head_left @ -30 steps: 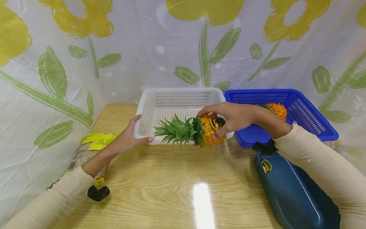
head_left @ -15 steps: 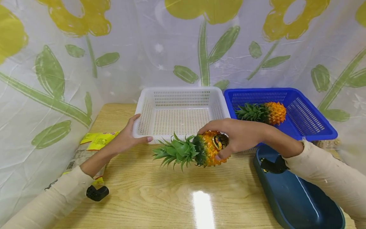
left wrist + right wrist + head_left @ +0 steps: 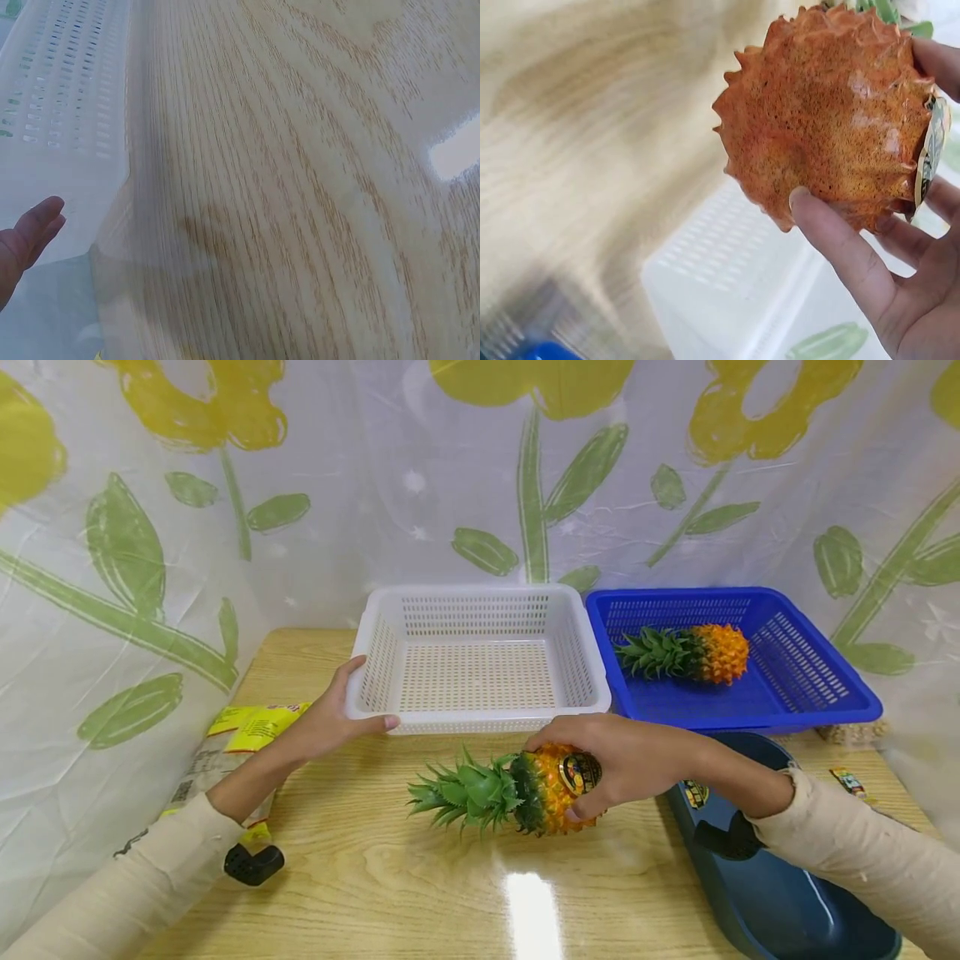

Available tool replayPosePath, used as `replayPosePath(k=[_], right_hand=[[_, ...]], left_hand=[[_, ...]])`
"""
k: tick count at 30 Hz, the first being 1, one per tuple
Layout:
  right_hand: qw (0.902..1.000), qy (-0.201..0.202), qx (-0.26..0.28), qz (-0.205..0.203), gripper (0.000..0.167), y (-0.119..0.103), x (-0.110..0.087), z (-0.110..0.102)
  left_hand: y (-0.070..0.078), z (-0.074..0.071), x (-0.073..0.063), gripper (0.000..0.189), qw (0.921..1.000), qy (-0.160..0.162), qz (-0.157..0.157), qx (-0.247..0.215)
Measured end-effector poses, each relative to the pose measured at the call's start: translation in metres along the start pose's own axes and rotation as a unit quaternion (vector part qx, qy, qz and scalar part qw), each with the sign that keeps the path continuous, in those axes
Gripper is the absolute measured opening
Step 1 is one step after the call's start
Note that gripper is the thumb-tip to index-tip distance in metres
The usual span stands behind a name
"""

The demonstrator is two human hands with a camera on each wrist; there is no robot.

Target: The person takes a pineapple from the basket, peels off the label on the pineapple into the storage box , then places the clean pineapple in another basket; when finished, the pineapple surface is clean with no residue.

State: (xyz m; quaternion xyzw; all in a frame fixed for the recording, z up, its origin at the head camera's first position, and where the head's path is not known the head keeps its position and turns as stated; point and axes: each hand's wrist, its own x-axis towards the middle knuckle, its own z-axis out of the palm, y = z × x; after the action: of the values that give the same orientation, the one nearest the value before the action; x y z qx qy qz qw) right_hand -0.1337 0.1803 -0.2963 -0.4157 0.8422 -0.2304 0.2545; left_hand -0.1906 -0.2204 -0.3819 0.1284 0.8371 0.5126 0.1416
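Pineapple [image 3: 531,793] being gripped by the right hand [image 3: 630,758], lying sideways in front of the white basket [image 3: 480,717], left hand [image 3: 330,718] clasping that basket's near left corner, second pineapple [image 3: 720,654] resting inside the blue basket [image 3: 772,697], just right of the white basket.

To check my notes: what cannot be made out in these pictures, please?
Head: part of yellow packet, behind left arm.
Head: print of label on held pineapple, too small.
Left wrist: rest of left hand, cut by left edge.
Right wrist: blue basket, blurred, cut by bottom edge.
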Motion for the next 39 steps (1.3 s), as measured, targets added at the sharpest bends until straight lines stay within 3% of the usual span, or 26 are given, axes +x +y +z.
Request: replayPosePath(k=[10,21,26,30,33,39], right_hand=[[0.9988,0.024,-0.041,0.016,0.075,0.007,0.003,0.032],[0.9969,0.037,-0.066,0.023,0.074,0.013,0.01,0.046],[0.9962,0.04,-0.073,0.027,0.074,0.014,0.012,0.051],[0.9966,0.037,-0.064,0.037,0.075,0.014,0.013,0.053],[0.9968,0.036,-0.057,0.042,0.075,0.014,0.014,0.053],[0.9972,0.041,-0.048,0.04,0.074,0.016,0.014,0.054]], left_hand=[[0.001,0.001,0.0,0.111,1.0,0.001,0.001,-0.002],[0.002,0.0,-0.002,0.112,1.0,-0.001,-0.004,-0.001],[0.002,0.001,-0.002,0.112,0.9998,0.006,0.014,0.009],[0.002,-0.002,-0.007,0.113,0.9987,0.04,0.016,0.027],[0.005,-0.006,-0.015,0.114,0.9954,0.084,0.013,0.045],[0.017,-0.012,-0.029,0.104,0.9874,0.137,0.064,0.046]])
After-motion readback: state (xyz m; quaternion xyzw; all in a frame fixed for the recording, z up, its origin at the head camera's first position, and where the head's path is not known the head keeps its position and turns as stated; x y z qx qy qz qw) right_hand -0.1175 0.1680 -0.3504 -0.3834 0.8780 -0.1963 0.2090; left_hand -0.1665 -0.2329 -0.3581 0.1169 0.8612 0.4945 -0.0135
